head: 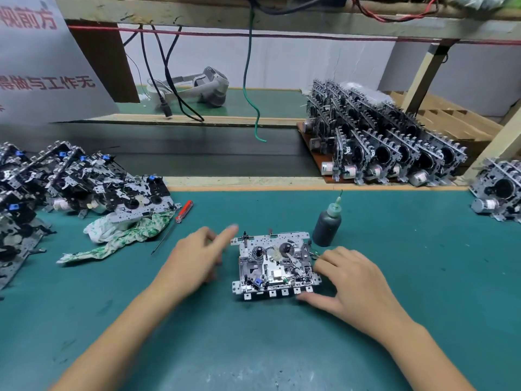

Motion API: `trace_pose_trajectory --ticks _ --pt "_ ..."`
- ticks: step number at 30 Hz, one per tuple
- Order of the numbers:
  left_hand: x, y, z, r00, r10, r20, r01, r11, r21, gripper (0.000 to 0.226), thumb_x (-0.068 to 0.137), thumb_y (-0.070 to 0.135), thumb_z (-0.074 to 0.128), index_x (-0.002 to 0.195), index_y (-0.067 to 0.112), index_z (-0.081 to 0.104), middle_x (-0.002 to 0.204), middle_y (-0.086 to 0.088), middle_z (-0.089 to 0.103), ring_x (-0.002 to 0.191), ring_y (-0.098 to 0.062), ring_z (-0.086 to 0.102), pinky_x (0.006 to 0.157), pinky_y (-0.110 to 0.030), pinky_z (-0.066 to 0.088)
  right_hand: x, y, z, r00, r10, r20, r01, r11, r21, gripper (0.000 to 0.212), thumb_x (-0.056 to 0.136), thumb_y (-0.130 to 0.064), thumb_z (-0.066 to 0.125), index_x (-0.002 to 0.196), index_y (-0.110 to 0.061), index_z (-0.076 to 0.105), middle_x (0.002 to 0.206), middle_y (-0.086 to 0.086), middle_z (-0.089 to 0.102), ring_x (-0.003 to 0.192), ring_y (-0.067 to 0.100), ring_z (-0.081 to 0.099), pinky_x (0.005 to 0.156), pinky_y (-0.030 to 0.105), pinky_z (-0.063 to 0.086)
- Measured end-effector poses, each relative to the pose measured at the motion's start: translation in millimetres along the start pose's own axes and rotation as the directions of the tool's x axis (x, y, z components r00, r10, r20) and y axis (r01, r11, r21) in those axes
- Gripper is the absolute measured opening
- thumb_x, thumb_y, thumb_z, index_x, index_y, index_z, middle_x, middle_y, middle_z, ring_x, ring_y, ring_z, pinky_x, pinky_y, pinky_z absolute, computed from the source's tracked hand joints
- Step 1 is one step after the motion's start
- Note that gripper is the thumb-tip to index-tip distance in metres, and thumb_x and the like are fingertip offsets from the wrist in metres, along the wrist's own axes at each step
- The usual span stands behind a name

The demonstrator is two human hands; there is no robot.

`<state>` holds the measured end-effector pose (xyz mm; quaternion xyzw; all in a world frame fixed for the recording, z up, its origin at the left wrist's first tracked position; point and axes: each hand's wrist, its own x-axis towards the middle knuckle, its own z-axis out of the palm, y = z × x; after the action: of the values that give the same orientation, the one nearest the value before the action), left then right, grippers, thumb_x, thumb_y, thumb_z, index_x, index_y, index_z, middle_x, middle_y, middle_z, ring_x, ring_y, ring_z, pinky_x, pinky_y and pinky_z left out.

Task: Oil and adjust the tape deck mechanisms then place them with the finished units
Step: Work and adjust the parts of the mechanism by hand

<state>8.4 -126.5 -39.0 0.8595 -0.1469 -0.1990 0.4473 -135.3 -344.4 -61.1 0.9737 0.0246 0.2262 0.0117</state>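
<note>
A metal tape deck mechanism (pixel 275 265) lies flat on the green mat (pixel 253 334) at the centre. My left hand (pixel 197 255) hovers just left of it, fingers apart, index finger stretched toward its top left corner, holding nothing. My right hand (pixel 352 280) rests against the mechanism's right side, thumb along its front right edge and fingertips on its right rim. A dark oil bottle (pixel 327 221) with a green needle tip stands upright just behind the mechanism's right corner. Finished units (pixel 380 142) stand in rows on a brown board at the back right.
A heap of mechanisms (pixel 70 182) fills the left side, one resting on a white-green rag (pixel 124 232). A red-handled screwdriver (pixel 180 215) lies beside the rag. More mechanisms (pixel 499 190) sit at the far right edge. A green cable (pixel 253 108) hangs from above; a headset (pixel 203 86) lies behind.
</note>
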Motion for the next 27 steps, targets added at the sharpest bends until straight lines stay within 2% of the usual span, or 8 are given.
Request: trace_pose_trajectory --ticks 2,5,7,9,12,14,21,27 --pt "-24.4 -5.7 7.5 0.988 0.153 -0.013 -0.121 0.831 0.543 0.081 0.049 0.099 0.016 0.081 0.031 0.048 0.073 0.007 0.06 0.071 -0.013 0.059 0.06 -0.033 0.041 -1.1 -3.8 2.8 1.0 0.027 -0.015 -0.027 1.0 -0.001 0.053 0.077 -0.067 0.043 0.064 -0.019 0.059 0.065 -0.008 0.053 0.06 0.016 0.053 0.06 0.026 0.041" --pt "-46.1 -13.3 28.2 0.969 0.239 0.057 -0.187 0.565 0.804 0.078 0.048 0.099 0.01 0.079 0.031 0.034 0.08 0.008 0.06 0.085 -0.014 0.062 0.06 -0.031 0.032 -3.2 -10.9 8.8 0.999 0.033 -0.028 -0.032 0.999 0.037 0.051 0.077 -0.066 0.047 0.064 -0.017 0.054 0.065 -0.006 0.051 0.06 0.018 0.051 0.063 0.027 0.032" --pt "-47.0 -12.6 36.9 0.96 0.279 0.003 -0.159 0.54 0.826 0.071 0.056 0.095 0.018 0.08 0.031 0.036 0.087 0.009 0.065 0.09 -0.013 0.064 0.06 -0.03 0.031 -3.8 -14.2 11.2 0.998 0.043 -0.038 -0.041 0.997 0.069 0.051 0.076 -0.066 0.049 0.064 -0.016 0.054 0.065 -0.005 0.051 0.061 0.018 0.05 0.062 0.027 0.032" --pt "-44.9 -10.1 36.8 0.935 0.348 -0.075 -0.15 0.576 0.803 0.072 0.056 0.095 0.021 0.074 0.028 0.04 0.079 0.007 0.067 0.083 -0.013 0.065 0.057 -0.029 0.03 -4.4 -15.1 12.4 0.997 0.055 -0.059 -0.049 0.995 0.092 0.051 0.079 -0.063 0.048 0.063 -0.015 0.054 0.065 -0.005 0.051 0.06 0.017 0.05 0.06 0.025 0.033" --pt "-41.8 -13.8 37.8 0.866 0.49 -0.096 -0.255 0.599 0.759 0.066 0.056 0.089 0.034 0.055 0.023 0.046 0.043 0.0 0.055 0.046 -0.018 0.06 0.044 -0.024 0.027 -4.7 -13.1 14.3 0.996 0.047 -0.077 -0.041 0.996 0.076 0.051 0.081 -0.062 0.047 0.063 -0.015 0.055 0.065 -0.005 0.052 0.061 0.017 0.05 0.058 0.024 0.035" --pt "-41.5 -15.4 41.5 0.838 0.531 -0.127 -0.286 0.625 0.726 0.059 0.055 0.082 0.039 0.047 0.023 0.04 0.032 0.0 0.044 0.032 -0.02 0.051 0.039 -0.021 0.023 -4.2 -11.1 16.7 0.996 0.036 -0.083 -0.029 0.996 0.084 0.05 0.081 -0.061 0.047 0.063 -0.015 0.054 0.065 -0.005 0.052 0.061 0.018 0.05 0.059 0.025 0.034" --pt "-35.5 -19.4 45.1 0.826 0.53 -0.193 -0.281 0.684 0.673 0.06 0.052 0.074 0.048 0.039 0.015 0.044 0.029 -0.001 0.039 0.027 -0.02 0.046 0.039 -0.02 0.022 -5.5 -8.7 20.1 0.998 0.009 -0.067 0.008 0.969 0.248 0.052 0.071 -0.063 0.061 0.063 -0.012 0.051 0.065 -0.003 0.049 0.061 0.016 0.043 0.058 0.022 0.032" --pt "-33.1 -23.5 37.9 0.835 0.544 -0.084 -0.368 0.665 0.651 0.069 0.051 0.087 0.041 0.049 0.02 0.054 0.032 -0.001 0.042 0.033 -0.021 0.05 0.037 -0.023 0.032 -6.5 -13.6 22.1 0.991 0.079 -0.103 -0.065 0.989 0.136 0.047 0.078 -0.057 0.053 0.062 -0.013 0.053 0.063 -0.004 0.05 0.059 0.016 0.048 0.054 0.022 0.033"
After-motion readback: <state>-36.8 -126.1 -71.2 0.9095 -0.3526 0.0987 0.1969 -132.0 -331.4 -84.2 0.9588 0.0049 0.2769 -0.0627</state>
